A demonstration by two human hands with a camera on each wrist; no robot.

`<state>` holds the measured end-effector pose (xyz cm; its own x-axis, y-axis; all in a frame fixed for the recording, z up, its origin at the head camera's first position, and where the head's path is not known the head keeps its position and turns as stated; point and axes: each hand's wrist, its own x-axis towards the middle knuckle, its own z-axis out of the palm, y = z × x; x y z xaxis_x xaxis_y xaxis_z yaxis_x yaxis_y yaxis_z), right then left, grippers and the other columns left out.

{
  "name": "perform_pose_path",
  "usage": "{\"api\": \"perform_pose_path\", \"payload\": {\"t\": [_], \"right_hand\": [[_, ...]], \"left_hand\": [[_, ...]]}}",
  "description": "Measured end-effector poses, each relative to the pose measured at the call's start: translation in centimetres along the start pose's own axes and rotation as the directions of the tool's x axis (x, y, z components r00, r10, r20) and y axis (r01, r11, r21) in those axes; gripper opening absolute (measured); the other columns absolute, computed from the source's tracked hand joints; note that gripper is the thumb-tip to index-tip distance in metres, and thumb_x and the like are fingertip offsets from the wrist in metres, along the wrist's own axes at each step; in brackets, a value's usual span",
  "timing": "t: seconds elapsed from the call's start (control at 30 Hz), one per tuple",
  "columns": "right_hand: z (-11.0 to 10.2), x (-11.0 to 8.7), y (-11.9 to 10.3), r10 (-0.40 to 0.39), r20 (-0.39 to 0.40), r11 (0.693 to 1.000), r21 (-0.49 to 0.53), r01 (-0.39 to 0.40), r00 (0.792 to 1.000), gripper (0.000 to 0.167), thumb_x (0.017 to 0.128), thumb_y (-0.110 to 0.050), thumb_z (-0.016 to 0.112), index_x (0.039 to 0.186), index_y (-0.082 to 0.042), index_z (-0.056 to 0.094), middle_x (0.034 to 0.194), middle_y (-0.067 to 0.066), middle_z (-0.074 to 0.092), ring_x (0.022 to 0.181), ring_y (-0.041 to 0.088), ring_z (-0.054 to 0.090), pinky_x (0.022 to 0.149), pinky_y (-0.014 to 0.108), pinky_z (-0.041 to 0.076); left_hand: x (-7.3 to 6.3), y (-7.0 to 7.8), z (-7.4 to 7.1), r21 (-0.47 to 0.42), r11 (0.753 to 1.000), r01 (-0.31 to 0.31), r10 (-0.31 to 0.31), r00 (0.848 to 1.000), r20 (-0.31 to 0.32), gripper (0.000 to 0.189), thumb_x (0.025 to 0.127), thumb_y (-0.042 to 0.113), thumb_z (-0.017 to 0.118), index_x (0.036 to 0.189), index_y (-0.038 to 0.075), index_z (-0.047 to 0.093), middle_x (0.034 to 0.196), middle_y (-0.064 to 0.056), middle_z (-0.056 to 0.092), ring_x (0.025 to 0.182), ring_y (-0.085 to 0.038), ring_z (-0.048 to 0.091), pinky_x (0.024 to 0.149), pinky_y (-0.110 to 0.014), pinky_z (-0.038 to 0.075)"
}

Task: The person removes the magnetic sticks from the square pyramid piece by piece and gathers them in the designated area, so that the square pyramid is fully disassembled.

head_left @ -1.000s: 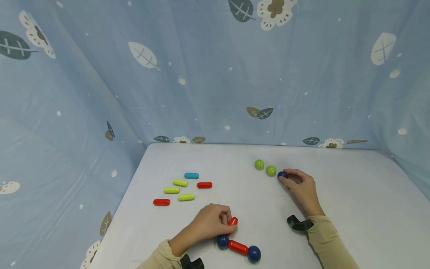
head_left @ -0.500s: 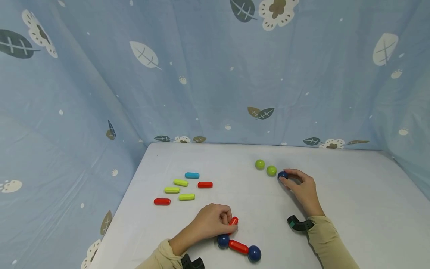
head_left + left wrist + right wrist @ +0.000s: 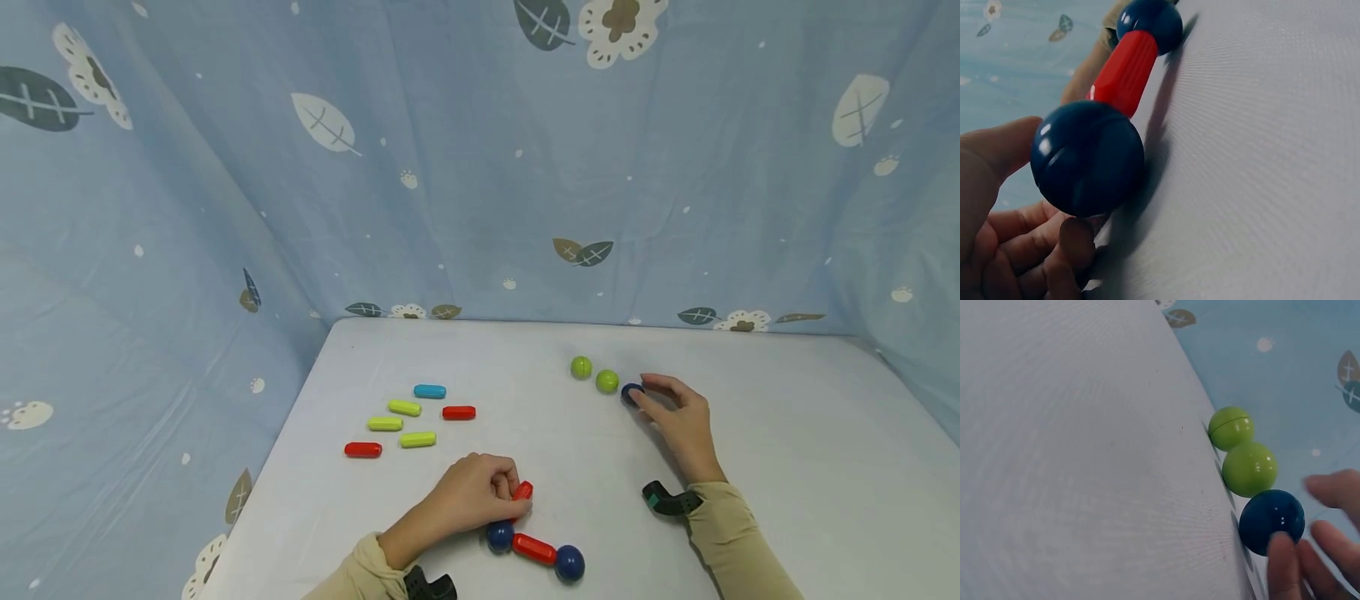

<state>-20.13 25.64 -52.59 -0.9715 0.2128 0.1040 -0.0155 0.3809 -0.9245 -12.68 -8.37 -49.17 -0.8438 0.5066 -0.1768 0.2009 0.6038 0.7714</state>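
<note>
Low in the head view, my left hand [image 3: 474, 493] pinches a short red rod [image 3: 524, 492] between thumb and fingers. That rod's lower end meets a dark blue ball [image 3: 499, 537], from which a second red rod [image 3: 534, 548] runs to another blue ball [image 3: 570, 563]. The left wrist view shows the nearer blue ball [image 3: 1085, 159] up close, beside my thumb. My right hand [image 3: 684, 421] is at a third blue ball [image 3: 628, 394] toward the back. In the right wrist view its thumb overlaps this ball [image 3: 1266, 519], while the other fingers stand spread off it.
Two green balls [image 3: 581, 367] lie just left of the third blue ball. Loose rods are spread at the left of the white table [image 3: 810, 467]: one blue [image 3: 430, 392], several yellow-green [image 3: 417, 439] and two red [image 3: 458, 412]. A patterned blue curtain [image 3: 465, 167] hangs behind.
My right hand's fingers have spread from their hold on the blue ball, with the hand slightly farther right. The left hand keeps its pinch on the red rod, which has barely moved.
</note>
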Motion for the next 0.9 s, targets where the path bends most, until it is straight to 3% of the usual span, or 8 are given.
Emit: {"api": "perform_pose_path", "payload": {"t": [0.1,0.23,0.4,0.53,0.63,0.73,0.9], "right_hand": [[-0.1,-0.1,-0.1,-0.011,-0.086,0.995,0.093,0.019,0.996,0.042,0.095,-0.026,0.077,0.130,-0.003,0.067,0.128,0.012,0.067,0.107,-0.003,0.063,0.073,0.018,0.059],[0.0,-0.1,-0.3,-0.061,-0.190,0.981,0.167,0.094,0.980,0.033,0.095,-0.018,0.076,0.122,-0.001,0.070,0.113,0.001,0.071,0.100,0.002,0.066,0.066,0.017,0.057],[0.4,-0.4,-1.0,-0.143,-0.192,0.962,0.202,0.182,0.971,0.027,0.093,-0.009,0.076,0.115,0.006,0.070,0.096,-0.010,0.071,0.075,0.009,0.065,0.057,0.018,0.052],[1.5,-1.3,-2.0,-0.240,-0.059,0.950,0.192,0.247,0.969,0.019,0.093,-0.005,0.075,0.108,0.006,0.072,0.090,-0.012,0.070,0.069,0.009,0.064,0.054,0.022,0.052],[2.6,-1.9,-2.5,-0.332,0.109,0.931,0.201,0.306,0.937,0.017,0.092,0.000,0.074,0.108,0.006,0.071,0.094,-0.008,0.071,0.078,0.004,0.066,0.054,0.024,0.054],[3.6,-2.5,-2.9,-0.377,0.302,0.919,0.239,0.313,0.876,0.022,0.092,-0.001,0.075,0.113,0.006,0.070,0.103,0.005,0.073,0.087,0.005,0.069,0.056,0.028,0.058],[5.1,-3.5,-3.4,-0.325,0.560,0.944,0.243,0.224,0.762,0.033,0.093,-0.010,0.077,0.124,-0.002,0.069,0.122,0.019,0.071,0.102,0.011,0.070,0.062,0.034,0.061]], "left_hand": [[0.0,0.0,-0.2,-0.060,0.998,-0.023,0.021,0.999,-0.025,0.018,0.089,0.032,0.079,0.082,0.024,0.065,0.064,0.015,0.061,0.059,0.000,0.054,0.060,-0.018,0.043],[-0.1,0.3,-0.7,-0.071,0.994,-0.089,0.080,0.989,-0.121,0.013,0.090,0.027,0.080,0.091,0.024,0.068,0.078,0.015,0.064,0.067,0.001,0.057,0.062,-0.017,0.048],[-0.7,1.0,-1.3,-0.007,0.978,-0.208,0.199,0.943,-0.268,0.021,0.086,0.013,0.082,0.096,0.023,0.067,0.092,0.012,0.064,0.075,-0.003,0.062,0.061,-0.018,0.053],[-0.9,1.2,-1.4,0.040,0.967,-0.250,0.250,0.916,-0.313,0.026,0.083,0.004,0.080,0.098,0.020,0.065,0.097,0.008,0.063,0.082,-0.008,0.066,0.066,-0.017,0.056],[-0.8,1.1,-1.4,0.068,0.967,-0.246,0.255,0.913,-0.317,0.027,0.082,0.003,0.078,0.100,0.019,0.065,0.099,0.008,0.064,0.086,-0.005,0.067,0.071,-0.016,0.057],[-0.6,0.9,-1.5,0.077,0.971,-0.227,0.240,0.920,-0.309,0.027,0.083,0.004,0.078,0.100,0.018,0.064,0.100,0.007,0.065,0.087,-0.002,0.067,0.075,-0.016,0.057],[-0.3,0.3,-1.3,0.079,0.982,-0.174,0.188,0.951,-0.243,0.025,0.083,0.004,0.077,0.097,0.019,0.064,0.100,0.007,0.067,0.090,-0.001,0.067,0.080,-0.017,0.056]]}}
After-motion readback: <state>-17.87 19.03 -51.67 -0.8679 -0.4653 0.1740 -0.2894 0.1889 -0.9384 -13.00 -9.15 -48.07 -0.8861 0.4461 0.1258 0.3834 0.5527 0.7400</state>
